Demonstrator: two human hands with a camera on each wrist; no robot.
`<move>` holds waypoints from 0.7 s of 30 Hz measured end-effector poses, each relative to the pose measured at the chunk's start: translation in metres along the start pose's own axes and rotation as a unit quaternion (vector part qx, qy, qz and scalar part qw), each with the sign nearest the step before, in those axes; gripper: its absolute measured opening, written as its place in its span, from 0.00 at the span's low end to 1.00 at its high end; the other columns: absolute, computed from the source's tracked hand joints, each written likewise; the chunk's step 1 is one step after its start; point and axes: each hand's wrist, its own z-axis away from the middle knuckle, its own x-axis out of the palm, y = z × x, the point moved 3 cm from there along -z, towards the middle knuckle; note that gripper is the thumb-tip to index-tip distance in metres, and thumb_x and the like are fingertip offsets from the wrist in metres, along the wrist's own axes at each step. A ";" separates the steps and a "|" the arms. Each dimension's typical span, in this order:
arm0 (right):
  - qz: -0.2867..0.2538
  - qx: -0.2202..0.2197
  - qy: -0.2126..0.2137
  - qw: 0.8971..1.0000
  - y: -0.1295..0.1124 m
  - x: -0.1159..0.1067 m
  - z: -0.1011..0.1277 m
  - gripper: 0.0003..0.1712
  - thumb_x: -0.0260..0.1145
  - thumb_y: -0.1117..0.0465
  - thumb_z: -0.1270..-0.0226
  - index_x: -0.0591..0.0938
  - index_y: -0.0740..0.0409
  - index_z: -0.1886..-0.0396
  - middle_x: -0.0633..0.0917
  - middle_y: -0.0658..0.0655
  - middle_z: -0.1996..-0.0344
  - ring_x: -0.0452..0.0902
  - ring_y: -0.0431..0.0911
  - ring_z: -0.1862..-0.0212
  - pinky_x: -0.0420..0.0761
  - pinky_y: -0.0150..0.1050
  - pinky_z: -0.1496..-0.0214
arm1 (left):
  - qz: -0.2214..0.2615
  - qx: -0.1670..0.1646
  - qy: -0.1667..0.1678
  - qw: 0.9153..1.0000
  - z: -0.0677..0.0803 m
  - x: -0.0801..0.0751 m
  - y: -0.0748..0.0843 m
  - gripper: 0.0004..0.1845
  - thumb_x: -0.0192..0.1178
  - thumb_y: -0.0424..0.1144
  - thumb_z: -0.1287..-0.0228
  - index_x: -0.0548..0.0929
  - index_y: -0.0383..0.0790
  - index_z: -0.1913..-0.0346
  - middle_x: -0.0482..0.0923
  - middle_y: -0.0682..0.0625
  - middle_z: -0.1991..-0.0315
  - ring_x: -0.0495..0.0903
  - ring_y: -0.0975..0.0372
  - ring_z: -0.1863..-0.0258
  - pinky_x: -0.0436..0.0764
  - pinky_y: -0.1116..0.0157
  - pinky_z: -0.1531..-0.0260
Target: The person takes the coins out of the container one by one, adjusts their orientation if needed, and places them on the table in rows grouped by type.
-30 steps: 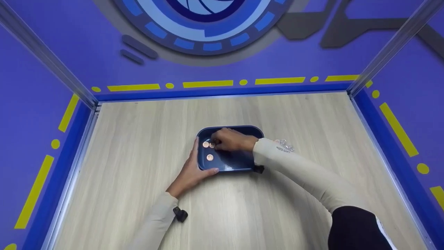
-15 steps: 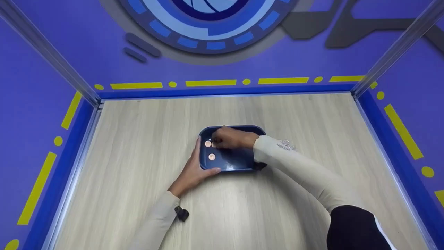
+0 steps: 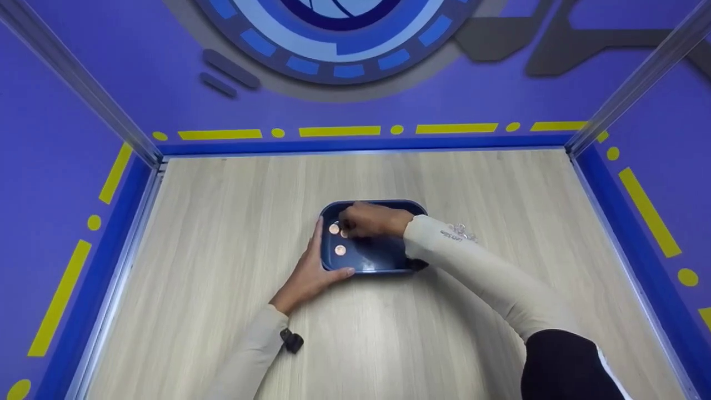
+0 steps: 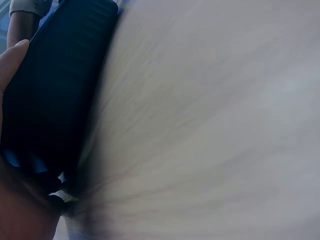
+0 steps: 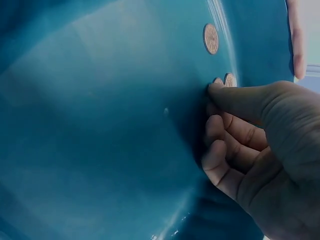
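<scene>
Tray (image 3: 383, 261) at table (image 3: 222, 222) centre. Three coins in tray's left part: one far-left (image 3: 334, 228), one just right of it (image 3: 344, 234) under fingertip, one nearer (image 3: 340, 250). Left hand (image 3: 308, 272) against tray's left wall and near-left corner. Right hand (image 3: 369, 221) inside tray, over far part. Small clear pieces (image 3: 460, 229) on table right of tray, behind right sleeve (image 3: 483, 272).
</scene>
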 end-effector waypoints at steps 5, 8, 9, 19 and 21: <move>0.013 0.017 -0.013 1.000 -0.004 0.001 0.002 0.05 0.72 0.64 0.21 0.87 0.61 0.54 0.85 0.51 0.70 0.77 0.40 0.71 0.76 0.34 0.67 | -0.003 -0.002 0.001 1.000 0.001 0.000 0.001 0.76 0.85 0.54 0.42 0.33 0.59 0.08 0.47 0.40 0.10 0.60 0.48 0.17 0.61 0.44 0.20; 0.022 0.019 -0.019 0.999 -0.009 0.002 0.005 0.04 0.73 0.65 0.23 0.86 0.61 0.55 0.84 0.50 0.70 0.78 0.41 0.70 0.77 0.34 0.66 | -0.004 0.003 0.001 1.000 0.001 0.000 0.001 0.76 0.85 0.54 0.42 0.33 0.58 0.08 0.46 0.41 0.10 0.59 0.48 0.16 0.61 0.44 0.20; 0.024 0.018 -0.022 0.999 -0.011 0.002 0.006 0.04 0.73 0.65 0.23 0.86 0.61 0.55 0.84 0.50 0.70 0.78 0.41 0.70 0.77 0.34 0.66 | -0.004 0.004 0.000 1.000 0.001 0.000 0.001 0.76 0.84 0.55 0.42 0.33 0.58 0.08 0.45 0.41 0.10 0.59 0.48 0.16 0.60 0.44 0.20; -0.007 -0.006 -0.011 1.000 -0.020 0.005 0.026 0.03 0.69 0.71 0.24 0.85 0.61 0.57 0.82 0.49 0.73 0.77 0.40 0.72 0.74 0.34 0.69 | -0.004 0.003 0.001 1.000 0.000 -0.001 0.001 0.76 0.84 0.61 0.43 0.33 0.58 0.08 0.46 0.40 0.10 0.61 0.46 0.18 0.61 0.44 0.20; -0.009 -0.004 -0.005 1.000 -0.019 0.005 0.032 0.03 0.69 0.70 0.23 0.84 0.59 0.56 0.83 0.49 0.71 0.77 0.40 0.71 0.75 0.34 0.67 | -0.007 0.000 0.003 1.000 0.001 -0.001 0.000 0.77 0.84 0.62 0.44 0.34 0.58 0.08 0.47 0.39 0.10 0.62 0.46 0.18 0.62 0.43 0.21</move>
